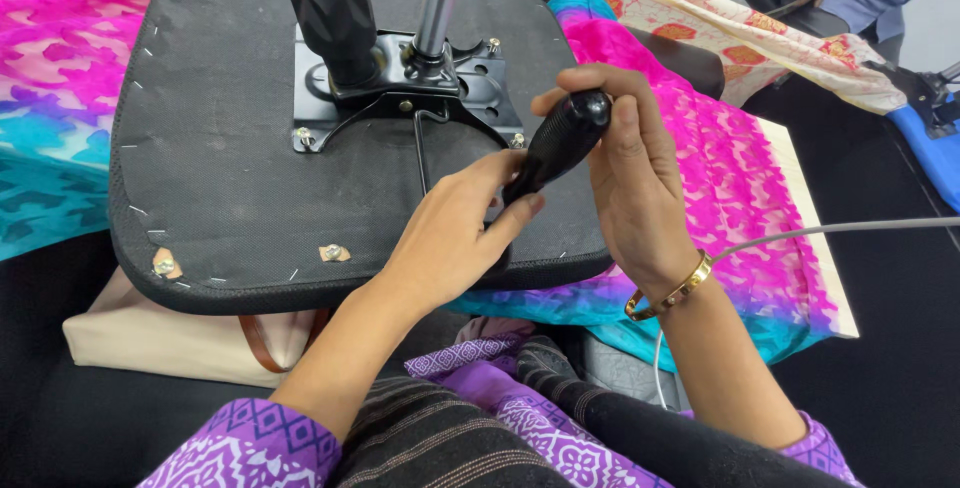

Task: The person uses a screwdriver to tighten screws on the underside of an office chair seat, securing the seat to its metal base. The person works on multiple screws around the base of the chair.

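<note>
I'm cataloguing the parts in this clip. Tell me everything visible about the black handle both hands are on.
The black handle is a smooth, elongated grip, plastic or rubber by its look, with a rounded glossy upper end. It tilts diagonally, upper end to the right. The right hand wraps its top; the left hand pinches its lower end above the upturned seat base. Its tip is hidden.

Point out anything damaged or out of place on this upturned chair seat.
The seat's black underside cover is torn at two spots near the front edge: small ragged holes at one bolt and another, showing tan material beneath. Both hands, left hand and right hand, grip a black tool handle.
</note>
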